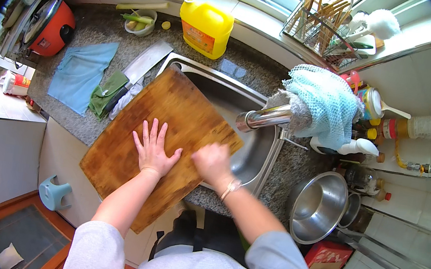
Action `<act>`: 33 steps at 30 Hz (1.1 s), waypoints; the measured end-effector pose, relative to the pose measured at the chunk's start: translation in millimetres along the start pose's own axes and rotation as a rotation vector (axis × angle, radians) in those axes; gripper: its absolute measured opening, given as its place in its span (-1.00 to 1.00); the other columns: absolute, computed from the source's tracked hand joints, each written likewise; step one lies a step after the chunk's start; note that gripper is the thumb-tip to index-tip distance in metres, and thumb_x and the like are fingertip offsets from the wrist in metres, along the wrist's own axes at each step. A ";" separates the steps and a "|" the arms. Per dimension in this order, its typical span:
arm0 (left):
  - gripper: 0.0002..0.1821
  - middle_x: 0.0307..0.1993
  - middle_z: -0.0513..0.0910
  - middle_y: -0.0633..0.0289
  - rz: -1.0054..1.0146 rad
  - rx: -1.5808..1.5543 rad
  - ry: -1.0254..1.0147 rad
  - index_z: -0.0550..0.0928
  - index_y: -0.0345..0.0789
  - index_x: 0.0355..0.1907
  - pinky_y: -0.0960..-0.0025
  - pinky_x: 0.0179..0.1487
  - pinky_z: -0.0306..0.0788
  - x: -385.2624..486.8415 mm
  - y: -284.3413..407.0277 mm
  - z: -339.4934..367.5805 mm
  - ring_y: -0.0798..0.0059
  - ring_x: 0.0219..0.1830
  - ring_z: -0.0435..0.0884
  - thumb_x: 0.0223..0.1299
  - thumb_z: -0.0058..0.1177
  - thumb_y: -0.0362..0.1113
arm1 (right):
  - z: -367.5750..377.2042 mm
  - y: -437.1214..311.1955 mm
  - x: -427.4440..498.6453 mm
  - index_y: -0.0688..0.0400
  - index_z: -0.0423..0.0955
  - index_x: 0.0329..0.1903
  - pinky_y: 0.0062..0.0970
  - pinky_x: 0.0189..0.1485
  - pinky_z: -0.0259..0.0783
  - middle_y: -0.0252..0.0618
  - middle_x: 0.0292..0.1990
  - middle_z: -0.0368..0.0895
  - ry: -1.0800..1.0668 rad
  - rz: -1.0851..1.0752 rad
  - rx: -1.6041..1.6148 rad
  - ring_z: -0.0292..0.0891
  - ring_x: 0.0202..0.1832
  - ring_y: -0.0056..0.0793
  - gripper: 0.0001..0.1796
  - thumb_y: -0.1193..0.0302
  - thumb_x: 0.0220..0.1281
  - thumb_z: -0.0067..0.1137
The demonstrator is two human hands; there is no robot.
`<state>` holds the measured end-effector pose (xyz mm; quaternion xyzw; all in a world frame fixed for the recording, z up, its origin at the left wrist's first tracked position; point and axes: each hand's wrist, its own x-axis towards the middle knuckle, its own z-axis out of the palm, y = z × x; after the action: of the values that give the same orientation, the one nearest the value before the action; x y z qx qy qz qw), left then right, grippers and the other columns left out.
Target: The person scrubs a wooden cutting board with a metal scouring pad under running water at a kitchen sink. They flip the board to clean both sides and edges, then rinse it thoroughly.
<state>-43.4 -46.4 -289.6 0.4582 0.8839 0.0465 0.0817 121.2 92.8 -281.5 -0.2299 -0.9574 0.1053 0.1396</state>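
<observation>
A large wooden cutting board point(178, 109) lies tilted across the steel sink point(241, 97) and the counter's front edge, reaching out past it. My left hand point(154, 155) rests flat on the board's near half, fingers spread. To its right, my right hand point(213, 163) is over the board's right part with its fingers curled in; it is slightly blurred, and whether anything is inside it cannot be told. A cleaver point(147, 60) with a dark handle lies on the counter left of the board, beside a green cloth point(108, 94) and a light blue cloth point(80, 74).
The faucet point(264, 117), draped with a mesh cloth point(319, 103), projects over the sink. A yellow jug point(206, 27) stands behind it. Steel bowls point(318, 207) and bottles are at right. An orange-red cooker point(55, 30) stands back left, a bowl of vegetables point(140, 22) nearer the middle.
</observation>
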 end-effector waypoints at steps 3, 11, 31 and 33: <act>0.02 0.67 -0.04 0.23 -0.012 -0.044 0.076 0.19 -0.07 0.60 -0.32 0.63 -0.44 3.3 5.2 1.4 0.10 0.71 -0.27 0.12 0.25 0.22 | 13.1 42.1 6.0 0.01 0.57 -0.46 -0.09 -0.22 0.40 -0.26 -0.46 0.61 0.192 0.229 -0.093 0.57 -0.37 -0.12 -0.74 0.19 0.33 0.27; 0.02 0.68 -0.10 0.24 -0.037 -0.047 0.030 0.19 -0.02 0.61 -0.33 0.63 -0.49 4.4 4.8 0.9 0.11 0.71 -0.31 0.15 0.15 0.35 | 19.1 69.3 -10.5 0.08 0.61 -0.10 -0.06 0.03 0.27 -0.23 -0.24 0.57 0.185 0.355 0.499 0.47 -0.14 -0.06 -0.69 0.18 0.25 0.41; 0.02 0.66 -0.01 0.23 -0.029 -0.096 0.070 0.23 -0.04 0.58 -0.33 0.63 -0.42 4.3 5.0 -1.0 0.11 0.70 -0.23 0.09 0.23 0.29 | 9.0 26.1 7.1 0.11 0.60 -0.12 -0.12 0.14 0.36 -0.18 -0.10 0.50 0.249 0.394 0.129 0.38 0.04 -0.08 -0.69 0.41 0.09 0.50; 0.02 0.65 -0.01 0.22 -0.034 -0.098 0.070 0.24 -0.04 0.58 -0.33 0.63 -0.42 4.6 5.3 -0.8 0.11 0.70 -0.23 0.09 0.23 0.29 | 10.1 28.9 8.8 0.09 0.60 -0.18 -0.17 0.07 0.36 -0.20 -0.11 0.55 0.253 0.369 0.146 0.42 0.01 -0.10 -0.77 0.47 0.10 0.44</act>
<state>-41.9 -39.6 -288.5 0.4365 0.8906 0.1044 0.0741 122.4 120.8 -296.8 -0.4015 -0.8638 0.1685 0.2533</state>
